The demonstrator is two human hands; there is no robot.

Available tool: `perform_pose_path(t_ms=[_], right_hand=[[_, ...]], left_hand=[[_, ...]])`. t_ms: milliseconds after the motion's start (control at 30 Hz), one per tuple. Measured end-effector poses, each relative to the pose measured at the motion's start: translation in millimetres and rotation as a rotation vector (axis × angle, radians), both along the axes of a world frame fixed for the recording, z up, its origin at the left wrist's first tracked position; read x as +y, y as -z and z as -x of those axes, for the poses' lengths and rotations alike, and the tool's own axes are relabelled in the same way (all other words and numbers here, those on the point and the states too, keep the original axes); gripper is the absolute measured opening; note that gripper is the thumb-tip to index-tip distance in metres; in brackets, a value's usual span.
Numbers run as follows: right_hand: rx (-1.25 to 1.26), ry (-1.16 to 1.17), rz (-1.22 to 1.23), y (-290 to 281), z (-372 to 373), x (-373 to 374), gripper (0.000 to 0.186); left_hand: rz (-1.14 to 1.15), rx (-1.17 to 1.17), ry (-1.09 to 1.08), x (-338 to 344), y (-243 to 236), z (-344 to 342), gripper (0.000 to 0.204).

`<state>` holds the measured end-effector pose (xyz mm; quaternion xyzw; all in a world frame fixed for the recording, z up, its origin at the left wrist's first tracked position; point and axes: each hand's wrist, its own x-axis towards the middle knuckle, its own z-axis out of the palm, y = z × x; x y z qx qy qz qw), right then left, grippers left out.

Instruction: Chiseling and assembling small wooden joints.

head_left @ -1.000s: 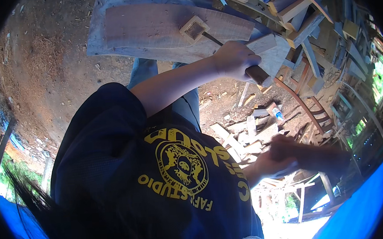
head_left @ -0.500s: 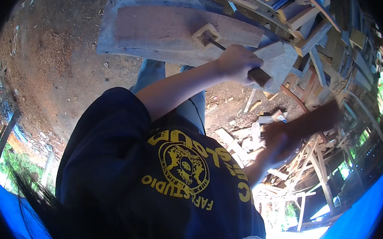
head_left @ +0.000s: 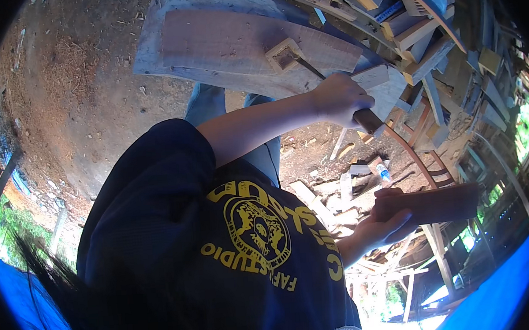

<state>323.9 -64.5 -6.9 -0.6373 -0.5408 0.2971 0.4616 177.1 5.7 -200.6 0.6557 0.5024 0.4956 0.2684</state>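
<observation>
My left hand is closed round a chisel, whose wooden handle butt sticks out past my fist. Its metal blade slants up and left to a small square wooden block with a hollowed middle; the tip appears to be at the hollow. This block lies on a broad flat board. Lower right, my right hand grips a thick dark wooden bar, held out to the right, apart from the chisel handle.
Under the board is a pale, rough-edged slab. Wood offcuts are piled at the upper right, with more scraps on the dirt floor. A small bottle with a blue part lies among the scraps.
My left hand and the chisel handle have shifted slightly right and down. The dark bar, blurred before, has dropped lower and farther from the chisel, with my right hand still around it.
</observation>
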Motion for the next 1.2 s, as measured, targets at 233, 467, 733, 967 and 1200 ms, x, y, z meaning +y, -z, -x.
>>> perform_pose_path(t_ms=[233,467,733,967,1200], right_hand=[[0.038,-0.061,0.033,1,3,6,0.059],[-0.027,-0.039,0.03,7,-1,3,0.057],[-0.106,-0.09,0.043,9,-3,4,0.057],[-0.079,-0.034,0.023,13,-7,1,0.057],[-0.24,0.02,-0.085,6,-18,13,0.055]], left_hand=[[0.014,0.022,0.034,1,2,-7,0.024],[-0.003,0.02,0.024,3,4,-9,0.023],[0.012,0.037,0.028,3,4,-10,0.024],[-0.047,0.014,-0.025,5,8,-14,0.023],[0.022,0.051,-0.016,4,9,-13,0.027]])
